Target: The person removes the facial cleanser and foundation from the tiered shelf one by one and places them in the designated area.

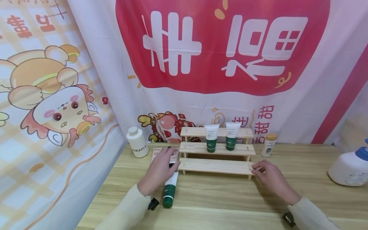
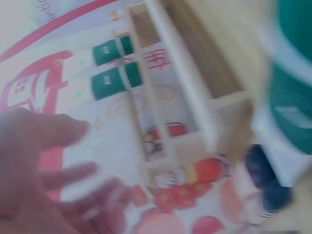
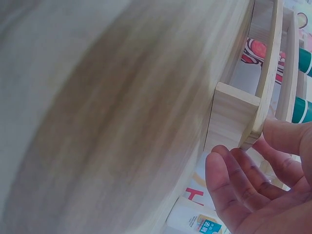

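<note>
A three-step wooden display rack stands on the table, with two white-and-green squeeze tubes upright on its middle step. My right hand pinches the right end of the lowest step; in the right wrist view the thumb lies against the board's edge and the fingers curl round its end. My left hand is held off the rack's left end, fingers spread and holding nothing, blurred in the left wrist view. Just below it is a third white-and-green tube, its upper part partly covered by the hand.
Left of the rack stands a white lidded bottle. Behind my left hand is a pale pink printed package. A small bottle with a yellow cap stands right of the rack, and a white jug at far right. Printed cloth hangs behind.
</note>
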Available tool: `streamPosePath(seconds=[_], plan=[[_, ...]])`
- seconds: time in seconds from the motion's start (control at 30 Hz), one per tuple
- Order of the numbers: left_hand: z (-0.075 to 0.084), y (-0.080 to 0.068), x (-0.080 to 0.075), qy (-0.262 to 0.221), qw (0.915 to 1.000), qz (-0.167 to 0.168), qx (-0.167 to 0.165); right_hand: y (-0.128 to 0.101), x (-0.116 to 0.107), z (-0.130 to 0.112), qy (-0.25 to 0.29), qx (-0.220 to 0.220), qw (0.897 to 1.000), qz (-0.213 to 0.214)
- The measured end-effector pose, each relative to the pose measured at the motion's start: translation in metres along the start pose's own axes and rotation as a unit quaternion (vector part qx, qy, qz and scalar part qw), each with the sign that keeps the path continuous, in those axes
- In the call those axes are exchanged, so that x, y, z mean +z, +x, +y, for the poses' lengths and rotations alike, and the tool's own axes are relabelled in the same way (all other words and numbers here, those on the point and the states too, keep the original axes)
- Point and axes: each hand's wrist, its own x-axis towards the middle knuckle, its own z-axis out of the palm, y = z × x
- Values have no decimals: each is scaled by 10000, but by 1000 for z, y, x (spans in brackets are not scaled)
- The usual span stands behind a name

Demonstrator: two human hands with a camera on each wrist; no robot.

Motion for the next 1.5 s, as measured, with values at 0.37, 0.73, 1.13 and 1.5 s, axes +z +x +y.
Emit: streamPosePath(seconds=[0.37,0.73,1.13,1.5], plan=[[36,64,2,-1017,9760,617,1826,-1,1,0,-15,-23,10000,22],[52,96,29,-830,9763,844,1814,1,1,0,-3,37,10000,-49],[58,99,52,-1535,9770,686,1311,1,2,-2,13,66,10000,-65],[42,81,32,-1726,9594,1302,1809,0,-1,-4,10,38,10000,-39]])
